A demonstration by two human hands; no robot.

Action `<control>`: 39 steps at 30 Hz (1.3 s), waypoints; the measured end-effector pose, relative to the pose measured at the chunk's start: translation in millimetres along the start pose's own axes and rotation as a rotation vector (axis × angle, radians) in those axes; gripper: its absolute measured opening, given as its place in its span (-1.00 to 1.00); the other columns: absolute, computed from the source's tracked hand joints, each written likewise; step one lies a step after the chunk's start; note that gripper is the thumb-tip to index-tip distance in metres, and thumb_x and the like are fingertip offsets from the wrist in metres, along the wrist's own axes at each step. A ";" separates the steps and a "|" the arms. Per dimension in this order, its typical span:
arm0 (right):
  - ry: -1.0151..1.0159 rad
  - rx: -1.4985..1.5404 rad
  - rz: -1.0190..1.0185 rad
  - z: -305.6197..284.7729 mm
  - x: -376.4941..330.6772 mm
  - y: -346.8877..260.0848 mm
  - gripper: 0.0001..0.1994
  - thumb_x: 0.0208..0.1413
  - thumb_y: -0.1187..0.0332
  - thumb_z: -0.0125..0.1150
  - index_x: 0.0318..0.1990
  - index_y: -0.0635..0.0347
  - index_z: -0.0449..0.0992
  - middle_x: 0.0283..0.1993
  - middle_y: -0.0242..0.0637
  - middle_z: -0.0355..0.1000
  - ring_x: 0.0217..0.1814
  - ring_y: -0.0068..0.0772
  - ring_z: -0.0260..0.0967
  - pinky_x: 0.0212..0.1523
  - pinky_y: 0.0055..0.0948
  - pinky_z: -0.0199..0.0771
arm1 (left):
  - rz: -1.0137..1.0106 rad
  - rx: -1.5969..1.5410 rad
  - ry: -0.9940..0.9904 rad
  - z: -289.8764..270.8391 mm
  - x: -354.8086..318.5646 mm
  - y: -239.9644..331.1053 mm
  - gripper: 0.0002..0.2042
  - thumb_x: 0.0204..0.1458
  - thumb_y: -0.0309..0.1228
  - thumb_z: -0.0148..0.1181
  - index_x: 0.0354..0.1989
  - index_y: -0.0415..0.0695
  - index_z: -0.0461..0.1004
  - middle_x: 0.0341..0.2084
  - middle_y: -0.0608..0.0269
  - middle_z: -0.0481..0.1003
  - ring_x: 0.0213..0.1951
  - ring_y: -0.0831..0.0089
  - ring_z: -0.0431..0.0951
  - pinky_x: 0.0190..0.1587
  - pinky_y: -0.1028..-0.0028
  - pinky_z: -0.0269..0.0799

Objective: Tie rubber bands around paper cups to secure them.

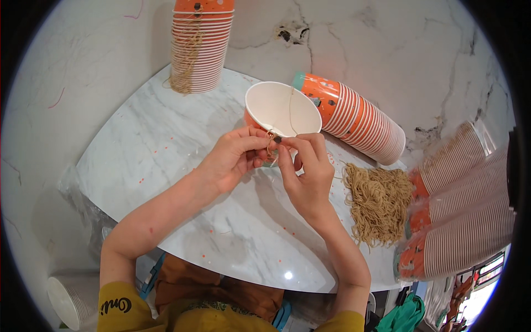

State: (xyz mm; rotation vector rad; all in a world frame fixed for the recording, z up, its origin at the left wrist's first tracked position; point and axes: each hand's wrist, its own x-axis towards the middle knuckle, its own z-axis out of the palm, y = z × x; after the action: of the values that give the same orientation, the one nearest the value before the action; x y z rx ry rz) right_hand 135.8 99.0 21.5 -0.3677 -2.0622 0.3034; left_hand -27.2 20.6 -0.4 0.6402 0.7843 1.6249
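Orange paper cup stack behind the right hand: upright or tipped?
Tipped: the orange paper cup stack lies sideways, white rims toward the right.

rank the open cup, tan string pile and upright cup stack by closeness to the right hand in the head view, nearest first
From the right hand:
1. Open cup: right by it, ahead and slightly left.
2. Tan string pile: to its right.
3. Upright cup stack: well off, back left.

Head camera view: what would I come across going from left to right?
White nested cups → tall upright stack of orange cups → single open cup → tan yarn pile → plastic-wrapped cup stacks
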 end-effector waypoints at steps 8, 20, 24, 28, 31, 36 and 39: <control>-0.069 0.235 0.211 -3.0 0.6 -7.3 -0.94 0.14 0.51 0.35 -0.24 0.25 0.62 -0.28 -0.31 0.43 -0.49 -0.51 0.39 -0.50 -0.49 0.40 | 0.035 0.056 0.037 13.0 -7.6 -7.1 -0.93 0.20 -0.47 0.23 -0.18 -0.12 0.52 -0.32 0.36 0.55 -0.31 0.64 0.50 -0.23 0.57 0.40; -0.082 0.121 0.238 -4.2 -0.7 -9.4 -0.96 0.18 0.48 0.32 -0.28 0.25 0.60 -0.29 -0.28 0.43 -0.47 -0.37 0.48 -0.47 -0.39 0.44 | 0.217 0.273 0.073 16.8 -9.9 -12.4 -0.92 0.18 -0.54 0.25 -0.20 -0.23 0.50 -0.33 0.25 0.59 -0.31 0.57 0.54 -0.22 0.56 0.48; -0.085 0.118 0.234 -2.7 -1.6 -7.6 -0.94 0.19 0.48 0.30 -0.29 0.27 0.57 -0.29 -0.26 0.42 -0.47 -0.33 0.49 -0.47 -0.36 0.44 | 0.301 0.355 0.086 21.2 -13.5 -13.3 -0.91 0.17 -0.55 0.26 -0.21 -0.25 0.50 -0.36 0.25 0.58 -0.34 0.58 0.54 -0.24 0.57 0.49; -0.075 0.182 0.221 1.2 -3.5 -3.4 -0.95 0.23 0.54 0.27 -0.26 0.33 0.53 -0.29 -0.31 0.40 -0.44 -0.60 0.36 -0.44 -0.54 0.36 | 0.296 0.383 0.078 24.0 -17.1 -8.1 -0.92 0.19 -0.52 0.24 -0.21 -0.23 0.50 -0.38 0.29 0.59 -0.32 0.61 0.55 -0.26 0.57 0.46; -0.081 0.210 0.193 2.2 -3.1 -3.0 -0.92 0.21 0.51 0.25 -0.29 0.29 0.46 -0.29 -0.23 0.37 -0.46 -0.36 0.47 -0.47 -0.37 0.43 | 0.220 0.331 0.105 22.3 -16.8 -4.1 -0.92 0.18 -0.49 0.23 -0.21 -0.19 0.51 -0.39 0.32 0.59 -0.33 0.62 0.54 -0.29 0.56 0.43; -0.055 0.324 0.207 9.3 -7.0 -3.7 -0.92 0.21 0.53 0.25 -0.28 0.29 0.46 -0.29 -0.25 0.36 -0.43 -0.41 0.45 -0.44 -0.41 0.43 | 0.150 0.247 0.103 16.5 -14.6 -2.5 -0.92 0.14 -0.46 0.23 -0.22 -0.14 0.51 -0.41 0.35 0.58 -0.36 0.62 0.53 -0.31 0.54 0.40; -0.030 0.398 0.244 12.5 -11.3 6.2 -0.93 0.21 0.52 0.28 -0.25 0.30 0.50 -0.28 -0.27 0.38 -0.42 -0.48 0.45 -0.42 -0.46 0.43 | 0.136 0.240 0.103 19.9 -13.4 -4.8 -0.93 0.16 -0.46 0.22 -0.22 -0.13 0.52 -0.41 0.35 0.58 -0.36 0.63 0.53 -0.31 0.55 0.39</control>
State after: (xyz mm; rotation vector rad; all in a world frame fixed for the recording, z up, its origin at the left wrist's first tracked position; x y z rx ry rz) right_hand 131.2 99.7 4.2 -0.3694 -1.9293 0.8557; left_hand -6.5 11.0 8.5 0.7991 1.0413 1.7123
